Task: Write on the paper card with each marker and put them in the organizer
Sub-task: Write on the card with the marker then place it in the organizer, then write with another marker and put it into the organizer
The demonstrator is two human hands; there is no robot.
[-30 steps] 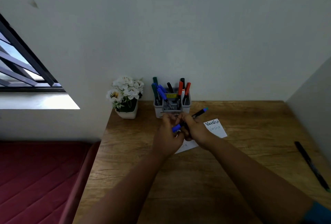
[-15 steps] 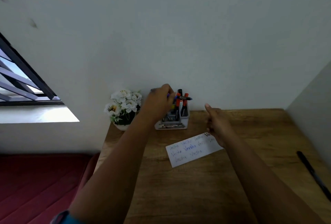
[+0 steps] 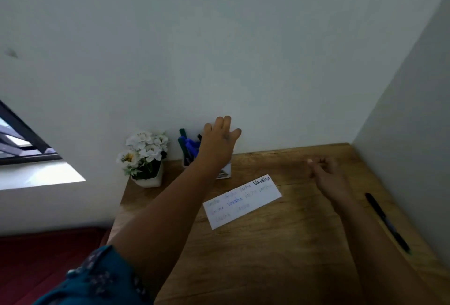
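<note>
**Empty hand above the organizer**

The paper card [image 3: 242,201] is a white strip lying flat on the wooden desk [image 3: 280,256], covered with one word repeated in several ink colours. Just behind the card stands the organizer [image 3: 222,173], holding green and blue markers [image 3: 188,145]. The left hand [image 3: 219,142] hovers over it, fingers spread, holding nothing. Right of the card, the right hand [image 3: 327,176] is blurred and loosely curled, empty. Further right lies a black marker [image 3: 387,222].

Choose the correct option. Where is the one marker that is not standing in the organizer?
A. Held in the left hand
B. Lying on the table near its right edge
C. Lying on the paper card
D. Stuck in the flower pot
B: the black marker lies on the bare wood of the table by the right wall, apart from the paper card and both hands.
</note>
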